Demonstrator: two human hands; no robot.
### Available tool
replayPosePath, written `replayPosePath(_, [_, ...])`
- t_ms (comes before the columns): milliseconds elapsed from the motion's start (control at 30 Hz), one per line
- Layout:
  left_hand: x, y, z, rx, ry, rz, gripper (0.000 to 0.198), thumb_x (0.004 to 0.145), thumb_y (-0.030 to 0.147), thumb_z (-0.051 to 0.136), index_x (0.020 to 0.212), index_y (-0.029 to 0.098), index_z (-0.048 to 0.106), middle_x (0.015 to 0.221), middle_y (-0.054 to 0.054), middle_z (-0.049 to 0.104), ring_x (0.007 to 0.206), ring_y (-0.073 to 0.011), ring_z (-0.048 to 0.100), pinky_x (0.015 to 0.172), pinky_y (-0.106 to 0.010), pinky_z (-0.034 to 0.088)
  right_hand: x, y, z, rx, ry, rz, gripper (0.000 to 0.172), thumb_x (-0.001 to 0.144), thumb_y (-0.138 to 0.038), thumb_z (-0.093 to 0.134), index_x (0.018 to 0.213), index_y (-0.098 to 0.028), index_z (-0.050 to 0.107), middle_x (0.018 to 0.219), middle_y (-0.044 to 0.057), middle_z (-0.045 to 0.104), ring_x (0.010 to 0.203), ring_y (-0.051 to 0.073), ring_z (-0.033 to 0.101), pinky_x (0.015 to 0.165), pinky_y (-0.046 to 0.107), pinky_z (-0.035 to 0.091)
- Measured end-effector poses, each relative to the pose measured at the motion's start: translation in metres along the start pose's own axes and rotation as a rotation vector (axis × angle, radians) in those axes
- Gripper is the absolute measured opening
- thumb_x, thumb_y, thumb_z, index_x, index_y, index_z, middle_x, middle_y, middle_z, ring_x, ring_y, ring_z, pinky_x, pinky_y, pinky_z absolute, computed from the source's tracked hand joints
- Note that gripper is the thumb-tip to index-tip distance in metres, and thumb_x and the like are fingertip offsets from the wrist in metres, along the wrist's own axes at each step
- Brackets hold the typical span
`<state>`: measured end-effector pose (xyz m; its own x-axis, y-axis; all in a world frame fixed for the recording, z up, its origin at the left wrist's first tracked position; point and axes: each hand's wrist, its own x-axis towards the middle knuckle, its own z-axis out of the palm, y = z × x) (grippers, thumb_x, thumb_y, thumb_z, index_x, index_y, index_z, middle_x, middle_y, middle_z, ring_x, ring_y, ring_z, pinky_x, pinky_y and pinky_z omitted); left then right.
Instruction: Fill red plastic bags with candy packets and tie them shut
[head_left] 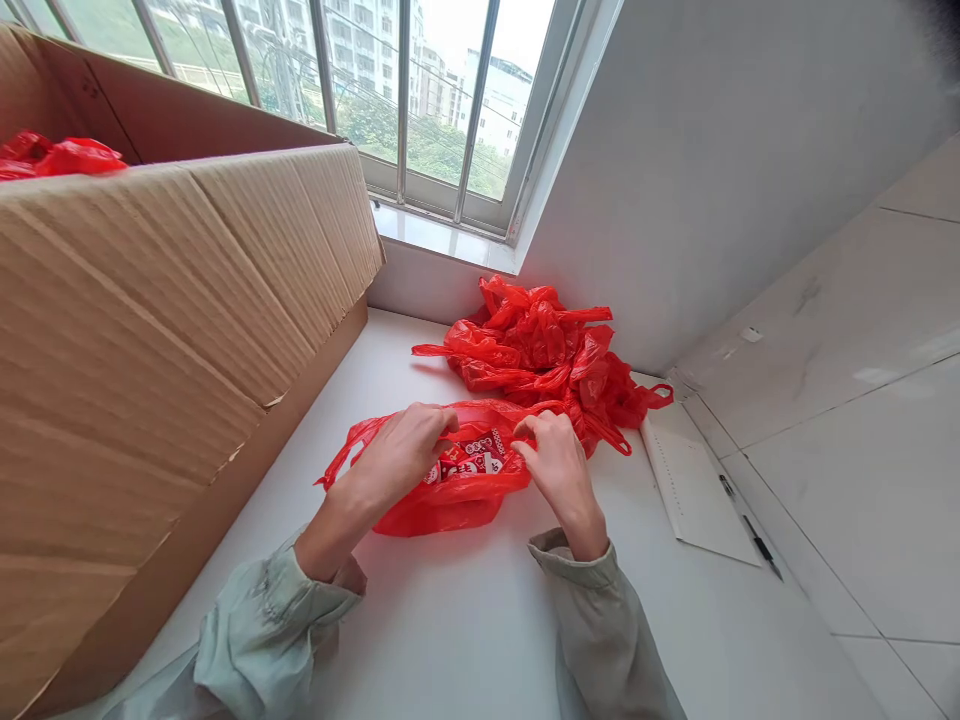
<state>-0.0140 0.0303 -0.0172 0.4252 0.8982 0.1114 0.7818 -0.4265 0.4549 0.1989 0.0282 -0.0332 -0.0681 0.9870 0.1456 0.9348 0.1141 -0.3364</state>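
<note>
The person is working at a white table [465, 630], with both hands on a red plastic bag [450, 505] that is lying in the middle of it, just beyond the wrists. The left hand [401, 445] is curling its fingers shut over the bag's left rim, and the right hand [555, 465] is pinching the right rim between thumb and fingers. The two hands are holding the mouth of the bag apart. A red packet [472, 458] with a white pattern is showing in the opening between them (its print is too small to read). One handle of the bag is trailing out to the left, past the left hand.

Just beyond the bag, a pile [544, 350] of crumpled red bags is lying against the far wall [712, 150] and touching the bag's far right edge. A large cardboard box [172, 300] is filling the left side, its flap hanging out over the table, and more red plastic [56, 157] is peeking over its top at the far left. To the right of the right hand, a white sheet [694, 490] is lying flat, with a pen [754, 535] just beside its right edge. A barred window [420, 100] is letting in daylight at the far side. Pale green sleeves [277, 610] are bunching at both forearms.
</note>
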Motion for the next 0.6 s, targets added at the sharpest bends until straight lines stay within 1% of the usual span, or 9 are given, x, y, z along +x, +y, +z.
replayPosePath(67, [-0.004, 0.007, -0.014, 0.044, 0.029, -0.041, 0.017, 0.089, 0.016, 0.042, 0.083, 0.021, 0.057, 0.087, -0.004, 0.062, 0.075, -0.0173, 0.055, 0.063, -0.027, 0.038, 0.002, 0.003, -0.005, 0.009, 0.127, 0.007, 0.015, 0.087, -0.019, 0.059, 0.098, -0.02, 0.068, 0.103, 0.01, 0.063, 0.102, 0.028, 0.052, 0.089, 0.038, 0.043])
replayPosePath(133, [-0.009, 0.016, -0.028, 0.141, 0.062, -0.126, 0.015, 0.088, 0.018, 0.049, 0.097, 0.021, 0.06, 0.099, -0.006, 0.063, 0.087, -0.0206, 0.058, 0.068, -0.028, 0.042, 0.002, 0.007, -0.007, -0.016, 0.225, 0.051, 0.026, 0.086, -0.022, 0.061, 0.112, -0.018, 0.064, 0.112, 0.013, 0.06, 0.105, 0.03, 0.052, 0.091, 0.04, 0.043])
replayPosePath(167, [-0.012, 0.02, -0.034, 0.215, 0.06, -0.196, 0.022, 0.085, 0.018, 0.054, 0.106, 0.02, 0.06, 0.104, -0.009, 0.062, 0.095, -0.0241, 0.058, 0.07, -0.029, 0.043, 0.002, 0.009, -0.007, -0.034, 0.238, 0.083, 0.035, 0.086, -0.023, 0.062, 0.12, -0.017, 0.059, 0.116, 0.015, 0.059, 0.107, 0.032, 0.052, 0.091, 0.041, 0.043])
replayPosePath(267, [-0.021, 0.026, -0.047, 0.409, -0.047, -0.447, 0.059, 0.079, 0.022, 0.063, 0.136, 0.015, 0.048, 0.115, -0.017, 0.058, 0.105, -0.0347, 0.057, 0.071, -0.034, 0.046, -0.001, 0.016, -0.004, -0.036, 0.158, 0.155, 0.054, 0.086, -0.027, 0.061, 0.137, -0.016, 0.046, 0.123, 0.018, 0.058, 0.109, 0.032, 0.057, 0.085, 0.039, 0.046])
replayPosePath(333, [-0.026, 0.021, -0.051, 0.405, -0.156, -0.552, 0.071, 0.077, 0.023, 0.063, 0.143, 0.012, 0.04, 0.11, -0.019, 0.06, 0.098, -0.0349, 0.062, 0.067, -0.034, 0.046, -0.002, 0.021, -0.001, -0.017, 0.106, 0.181, 0.056, 0.086, -0.029, 0.061, 0.138, -0.017, 0.043, 0.12, 0.016, 0.062, 0.108, 0.031, 0.061, 0.081, 0.037, 0.047])
replayPosePath(400, [-0.03, 0.009, -0.052, 0.346, -0.228, -0.556, 0.061, 0.074, 0.021, 0.062, 0.133, 0.012, 0.05, 0.097, -0.015, 0.064, 0.086, -0.0307, 0.064, 0.062, -0.031, 0.044, -0.002, 0.026, 0.001, -0.04, 0.096, 0.199, 0.052, 0.086, -0.031, 0.062, 0.134, -0.018, 0.048, 0.116, 0.015, 0.065, 0.105, 0.03, 0.063, 0.077, 0.035, 0.046])
replayPosePath(467, [-0.034, -0.003, -0.05, 0.33, -0.236, -0.509, 0.029, 0.071, 0.02, 0.061, 0.099, 0.016, 0.065, 0.081, -0.009, 0.063, 0.072, -0.0264, 0.062, 0.055, -0.029, 0.04, -0.002, 0.031, 0.002, -0.091, 0.093, 0.212, 0.041, 0.084, -0.033, 0.064, 0.122, -0.018, 0.057, 0.111, 0.015, 0.067, 0.101, 0.03, 0.064, 0.074, 0.034, 0.045])
replayPosePath(533, [-0.037, -0.013, -0.048, 0.355, -0.201, -0.48, 0.002, 0.068, 0.019, 0.06, 0.066, 0.02, 0.059, 0.068, -0.006, 0.057, 0.057, -0.022, 0.056, 0.05, -0.029, 0.033, -0.001, 0.037, 0.001, -0.134, 0.064, 0.227, 0.026, 0.084, -0.035, 0.065, 0.105, -0.019, 0.064, 0.104, 0.013, 0.068, 0.097, 0.028, 0.064, 0.07, 0.033, 0.044])
replayPosePath(600, [-0.042, -0.016, -0.049, 0.344, -0.118, -0.457, 0.021, 0.068, 0.02, 0.061, 0.052, 0.021, 0.048, 0.058, -0.004, 0.051, 0.047, -0.0184, 0.048, 0.048, -0.03, 0.027, 0.0, 0.043, -0.001, -0.153, 0.019, 0.26, 0.019, 0.084, -0.036, 0.065, 0.093, -0.02, 0.065, 0.099, 0.012, 0.067, 0.092, 0.027, 0.064, 0.066, 0.031, 0.042])
